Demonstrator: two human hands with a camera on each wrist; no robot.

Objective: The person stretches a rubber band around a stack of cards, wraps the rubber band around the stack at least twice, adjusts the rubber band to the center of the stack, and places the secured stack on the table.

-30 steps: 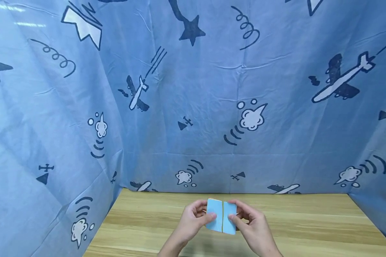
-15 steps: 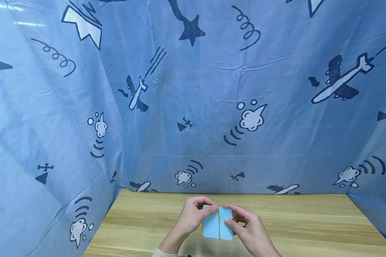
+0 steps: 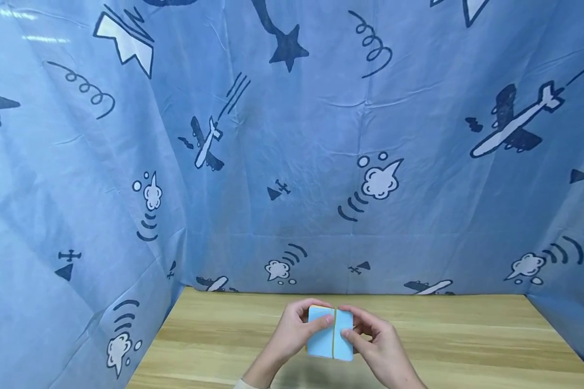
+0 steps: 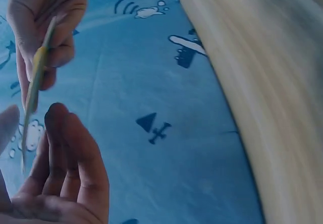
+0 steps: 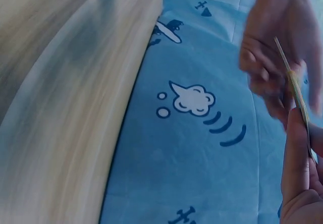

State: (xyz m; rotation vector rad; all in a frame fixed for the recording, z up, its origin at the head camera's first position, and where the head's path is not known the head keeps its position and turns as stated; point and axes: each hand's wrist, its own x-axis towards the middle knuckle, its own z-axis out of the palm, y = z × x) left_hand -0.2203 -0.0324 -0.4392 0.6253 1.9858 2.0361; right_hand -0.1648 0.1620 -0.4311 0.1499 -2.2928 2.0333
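Observation:
A thin, square stack of light blue cards (image 3: 319, 343) with rounded corners is held up above the table, a yellow rubber band (image 3: 333, 341) running down across its face. Orange shows along the stack's left and top edges. My right hand (image 3: 382, 346) pinches the right side, thumb on the blue face and fingers behind. From the left, my left hand (image 3: 294, 329) surrounds the other side, its thumb across the face close to the band. In the left wrist view, that hand's thumb and fingers (image 4: 75, 158) stand apart from the edge-on stack.
Below the hands lies a wooden table (image 3: 467, 346) with light grain. A blue curtain (image 3: 311, 135) printed with planes, clouds and stars hangs behind it and along both sides.
The stack has shifted slightly left and down and sits straighter. My left thumb went up to the band at the top edge, then came lower. The right hand keeps its grip.

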